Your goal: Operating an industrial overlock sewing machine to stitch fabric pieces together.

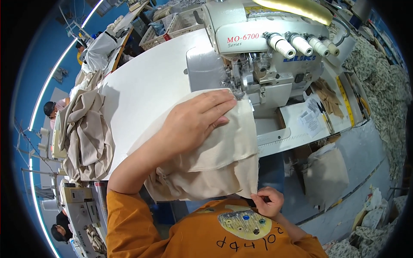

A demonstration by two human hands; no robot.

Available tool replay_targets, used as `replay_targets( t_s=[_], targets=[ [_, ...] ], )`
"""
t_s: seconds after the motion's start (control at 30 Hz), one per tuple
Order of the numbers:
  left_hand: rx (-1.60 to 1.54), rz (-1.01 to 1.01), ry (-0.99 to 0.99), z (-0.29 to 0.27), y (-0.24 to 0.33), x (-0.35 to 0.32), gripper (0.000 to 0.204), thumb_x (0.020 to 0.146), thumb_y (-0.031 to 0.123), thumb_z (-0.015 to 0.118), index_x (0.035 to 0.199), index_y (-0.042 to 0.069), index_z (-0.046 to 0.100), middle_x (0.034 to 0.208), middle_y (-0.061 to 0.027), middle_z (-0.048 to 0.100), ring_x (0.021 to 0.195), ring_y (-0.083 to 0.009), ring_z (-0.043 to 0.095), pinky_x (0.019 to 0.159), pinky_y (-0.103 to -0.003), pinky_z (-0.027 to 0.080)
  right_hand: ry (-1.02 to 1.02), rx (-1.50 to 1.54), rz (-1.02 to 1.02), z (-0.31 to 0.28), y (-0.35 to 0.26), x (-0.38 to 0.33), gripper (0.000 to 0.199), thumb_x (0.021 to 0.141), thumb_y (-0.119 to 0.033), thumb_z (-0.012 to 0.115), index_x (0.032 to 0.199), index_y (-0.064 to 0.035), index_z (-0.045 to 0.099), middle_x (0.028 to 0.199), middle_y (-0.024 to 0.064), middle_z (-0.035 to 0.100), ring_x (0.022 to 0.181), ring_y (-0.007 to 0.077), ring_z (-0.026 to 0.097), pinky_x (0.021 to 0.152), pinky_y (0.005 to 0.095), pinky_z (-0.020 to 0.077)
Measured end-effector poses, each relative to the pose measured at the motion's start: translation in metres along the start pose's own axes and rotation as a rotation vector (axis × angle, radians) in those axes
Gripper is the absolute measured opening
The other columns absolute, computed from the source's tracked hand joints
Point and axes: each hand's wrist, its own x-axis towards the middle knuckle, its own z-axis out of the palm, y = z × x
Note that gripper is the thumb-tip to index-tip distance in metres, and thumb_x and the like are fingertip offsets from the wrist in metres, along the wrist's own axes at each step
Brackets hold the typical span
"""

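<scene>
A beige fabric piece (pixel 232 142) lies at the front of a white overlock sewing machine (pixel 241 34), its far edge at the presser foot (pixel 238 92). On top of it, close to the foot, my left hand (pixel 195 120) presses with fingers stretched flat. A seam runs across the cloth, and its lower part hangs in folds over the table's near edge. Down by my body, my right hand (pixel 269 202) pinches the near right corner of the fabric between thumb and fingers. The needle area is partly hidden by machine parts.
More beige cloth (pixel 86 133) is heaped on the white table's (pixel 146 81) left side. Tweezers (pixel 329 122), a yellow measuring tape (pixel 344 99) and brown scraps (pixel 329 96) lie at the right. Patterned fabric (pixel 378 73) is piled beyond. Other people (pixel 56 109) sit far left.
</scene>
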Motion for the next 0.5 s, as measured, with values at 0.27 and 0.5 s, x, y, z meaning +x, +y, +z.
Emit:
replay_targets(
  t_s=[0.27, 0.5],
  targets=[
    [0.037, 0.015, -0.017, -0.003, -0.027, 0.011, 0.03, 0.091, 0.014, 0.065, 0.12, 0.009, 0.068, 0.126, -0.0066, 0.065, 0.113, -0.0243, 0.063, 0.094, -0.034, 0.053, 0.043, 0.257, 0.247, 0.003, -0.005, 0.01, 0.015, 0.083, 0.0, 0.077, 0.085, 0.0029, 0.062, 0.073, 0.006, 0.063, 0.058, 0.0051, 0.051, 0.05, 0.0206, 0.0392],
    [0.06, -0.004, -0.06, -0.006, -0.055, 0.027, 0.028, 0.093, 0.015, 0.063, 0.12, 0.01, 0.069, 0.127, -0.0071, 0.064, 0.11, -0.0268, 0.063, 0.095, -0.035, 0.052, 0.055, 0.336, 0.282, 0.007, -0.02, 0.043, 0.013, 0.087, -0.002, 0.075, 0.088, 0.0033, 0.062, 0.074, 0.0019, 0.061, 0.062, 0.0032, 0.052, 0.051, 0.019, 0.0394]
  ],
)
